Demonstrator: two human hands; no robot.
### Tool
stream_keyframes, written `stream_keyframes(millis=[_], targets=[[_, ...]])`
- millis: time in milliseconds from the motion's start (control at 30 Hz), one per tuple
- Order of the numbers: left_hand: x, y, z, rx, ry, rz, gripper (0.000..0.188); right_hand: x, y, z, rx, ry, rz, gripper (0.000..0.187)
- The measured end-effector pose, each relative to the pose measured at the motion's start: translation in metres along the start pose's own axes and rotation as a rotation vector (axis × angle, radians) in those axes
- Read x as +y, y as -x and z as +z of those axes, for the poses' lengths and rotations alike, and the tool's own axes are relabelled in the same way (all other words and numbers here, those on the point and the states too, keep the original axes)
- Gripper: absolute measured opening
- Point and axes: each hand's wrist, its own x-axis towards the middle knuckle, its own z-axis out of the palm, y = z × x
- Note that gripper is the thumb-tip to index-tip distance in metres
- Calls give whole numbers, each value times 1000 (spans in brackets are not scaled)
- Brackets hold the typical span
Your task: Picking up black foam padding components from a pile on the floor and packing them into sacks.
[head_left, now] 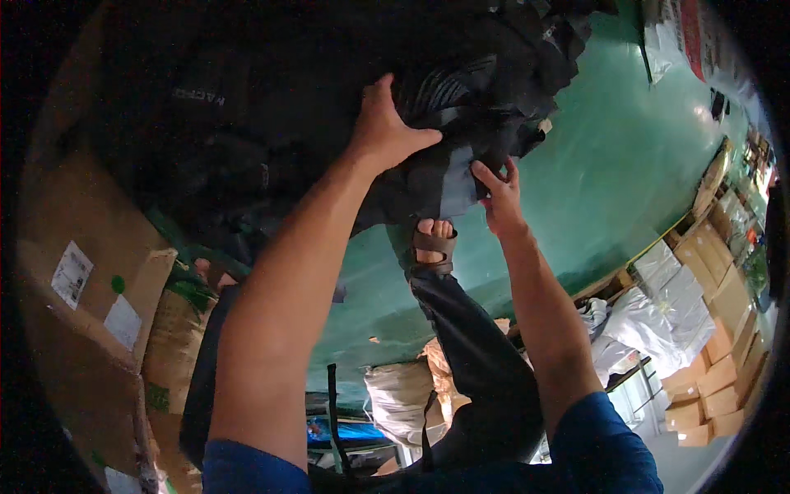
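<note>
A large pile of black fabric pieces (pixel 485 74) fills the upper part of the view, much of it too dark to make out. My left hand (pixel 388 136) lies on it, thumb stretched out away from the raised index finger; its other fingers are hidden. To the right, my right hand (pixel 500 189) pinches the near edge of a black fabric piece (pixel 457 177) between thumb and fingers. That piece has a greyish sheen and hangs at the pile's near right side.
Beneath lies a green floor (pixel 625 173), with my sandalled foot (pixel 434 243) close under the pile. Cardboard boxes (pixel 90 288) stand at left. More cartons (pixel 716 354) and white plastic bags (pixel 658 325) are at right. A pale sack (pixel 399 399) sits behind my leg.
</note>
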Motion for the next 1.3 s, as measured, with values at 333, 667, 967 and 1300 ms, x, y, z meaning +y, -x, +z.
stream_keyframes(millis=[333,667,967,1300], targets=[[8,26,12,-131,-279,161,80,15,4,21,-104,-409,79,43],[49,77,30,-196,66,-35,64,19,36,6,-306,-565,236,53],[135,194,-59,60,174,46,55,-57,200,2,-431,-457,108,53],[262,449,-267,714,291,22,73,-160,498,73,-905,-54,26,54]])
